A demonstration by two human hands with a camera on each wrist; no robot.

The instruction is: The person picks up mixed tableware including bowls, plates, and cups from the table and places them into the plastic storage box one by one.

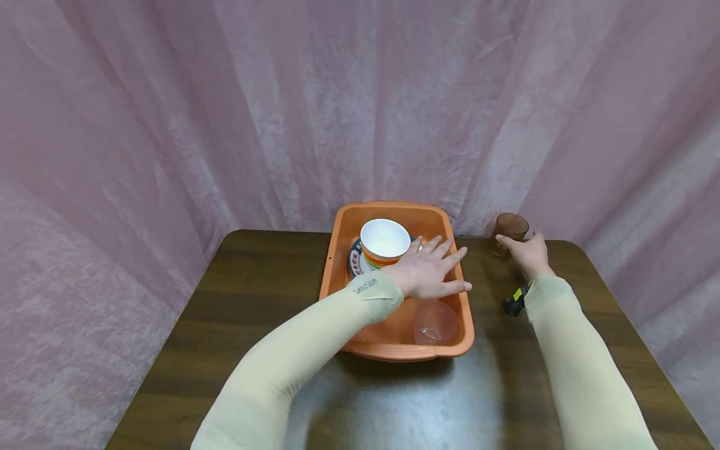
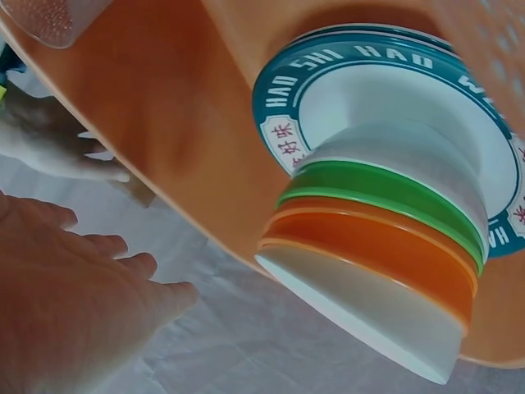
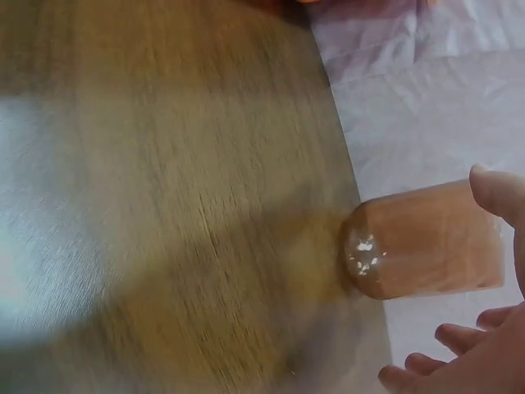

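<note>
My left hand [image 1: 429, 272] hovers with fingers spread over the right side of an orange plastic basin [image 1: 394, 353]. Beside it, stacked bowls [image 1: 385, 238], white with green and orange bands in the left wrist view, stand on stacked teal-rimmed plates [image 2: 369, 98] inside the basin. A clear cup [image 1: 435, 324] sits in the basin's near right corner. My right hand [image 1: 530, 255] is at a brown see-through cup [image 1: 510, 226] by the table's far edge. In the right wrist view, its thumb overlaps the cup near the rim, and the other fingers extend apart from the cup's side.
A small black object with a yellow label [image 1: 514, 301] shows by the right wrist. The dark wooden table [image 1: 264, 294] carries the basin and the brown cup. A pink curtain [image 1: 337, 112] hangs right behind the table's far edge.
</note>
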